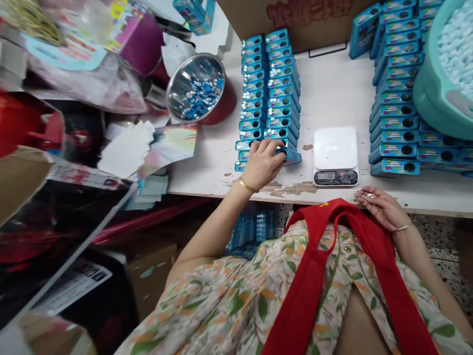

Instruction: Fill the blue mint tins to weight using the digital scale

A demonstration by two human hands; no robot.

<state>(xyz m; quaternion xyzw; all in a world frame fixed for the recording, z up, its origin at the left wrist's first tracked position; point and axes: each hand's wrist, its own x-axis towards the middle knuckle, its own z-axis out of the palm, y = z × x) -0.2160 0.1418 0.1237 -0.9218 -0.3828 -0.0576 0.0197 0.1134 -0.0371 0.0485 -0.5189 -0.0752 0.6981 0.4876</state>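
My left hand [261, 165] is closed over the front end of two rows of small blue boxes, its fingers around a blue box [293, 157] that sits askew there. Part of that box is hidden under the fingers. White pellets [272, 112] heap at the round openings of many boxes in these rows. Just beyond the table's front edge, my right hand [384, 209] is half curled, palm up, pinching a few small white pellets [369, 195]. Between the hands lies a white digital scale [335, 148] with nothing on its plate.
At right, more blue boxes [399, 137] with dark openings stand beside a teal tub [428, 98] of pale blue pellets. Left of the rows, a metal bowl [226, 101] holds small blue pieces. Cardboard [306, 24] stands behind; bags and papers [125, 150] crowd the left.
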